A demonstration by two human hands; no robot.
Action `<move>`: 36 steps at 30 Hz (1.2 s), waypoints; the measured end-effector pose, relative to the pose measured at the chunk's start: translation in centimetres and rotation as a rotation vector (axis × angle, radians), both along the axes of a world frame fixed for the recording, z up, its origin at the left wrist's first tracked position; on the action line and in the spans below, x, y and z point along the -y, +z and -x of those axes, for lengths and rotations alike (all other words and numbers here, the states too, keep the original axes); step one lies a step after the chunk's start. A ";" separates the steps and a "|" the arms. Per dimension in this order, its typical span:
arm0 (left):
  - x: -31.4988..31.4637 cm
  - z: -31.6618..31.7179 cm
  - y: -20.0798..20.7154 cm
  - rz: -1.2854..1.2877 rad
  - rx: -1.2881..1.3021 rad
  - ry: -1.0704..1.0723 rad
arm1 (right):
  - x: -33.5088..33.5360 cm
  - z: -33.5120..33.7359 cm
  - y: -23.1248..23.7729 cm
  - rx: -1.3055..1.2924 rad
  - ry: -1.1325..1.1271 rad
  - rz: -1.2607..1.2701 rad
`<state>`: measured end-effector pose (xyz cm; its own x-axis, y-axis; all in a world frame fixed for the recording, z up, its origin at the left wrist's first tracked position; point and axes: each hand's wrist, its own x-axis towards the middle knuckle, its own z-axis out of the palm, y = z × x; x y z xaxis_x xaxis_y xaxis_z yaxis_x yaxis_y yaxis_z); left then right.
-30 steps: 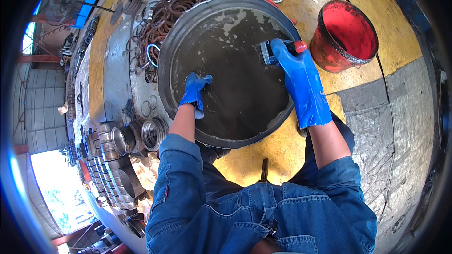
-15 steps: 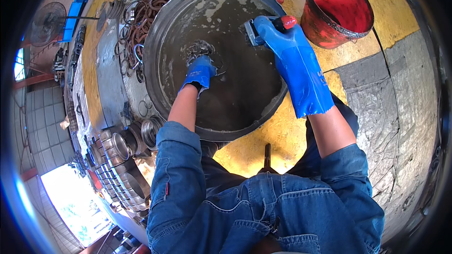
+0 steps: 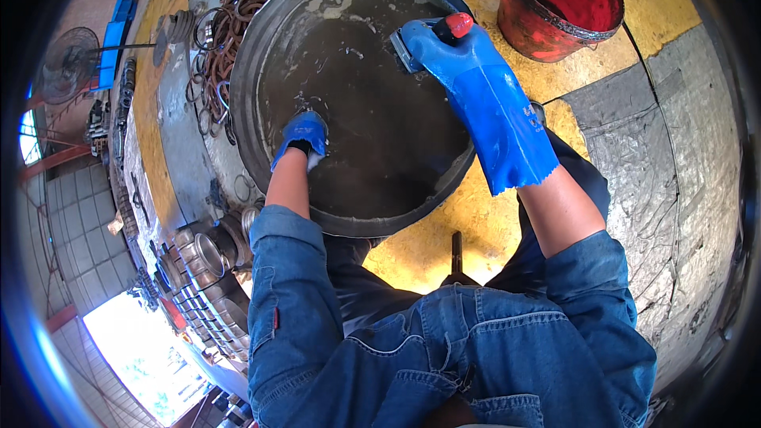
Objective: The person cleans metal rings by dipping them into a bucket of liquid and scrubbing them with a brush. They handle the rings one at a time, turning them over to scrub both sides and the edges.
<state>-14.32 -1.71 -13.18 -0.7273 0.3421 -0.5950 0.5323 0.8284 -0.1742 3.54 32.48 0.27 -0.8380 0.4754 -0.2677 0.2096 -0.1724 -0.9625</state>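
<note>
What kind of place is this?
It looks like a metal workshop, maybe one for machine parts. There's a heap of rusty metal rings, rows of hollow metal cylinders on the left, and a big round tub of murky liquid.

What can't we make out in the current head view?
All in the head view:
- Left hand: fingertips, and anything they hold, hidden by murky water.
- Tub: floor and anything lying there, hidden by the same water.
- Red-ended tool: middle covered by the gloved right hand.
- Red bucket: far rim cut off by the top edge.
</note>
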 end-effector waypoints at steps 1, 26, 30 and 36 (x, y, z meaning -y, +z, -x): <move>0.4 0.8 -0.1 -0.047 -0.005 0.067 | 0.2 0.1 -0.1 -0.002 -0.008 0.002; -1.0 -8.7 16.5 -0.867 0.428 0.498 | 3.2 -1.6 0.1 0.011 0.238 0.189; -0.8 -11.6 16.9 -1.245 0.530 0.849 | 5.3 -2.1 2.6 -0.232 0.432 0.173; 0.3 -13.6 11.5 -1.510 0.564 0.844 | 11.6 -2.8 -0.3 -0.457 0.516 -0.164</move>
<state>-0.70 -1.98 -1.71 -0.8157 0.4478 -0.3663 -0.3432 0.1351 0.9295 6.38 20.91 -0.04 -0.9786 -0.0087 0.2055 -0.2054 -0.0049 -0.9787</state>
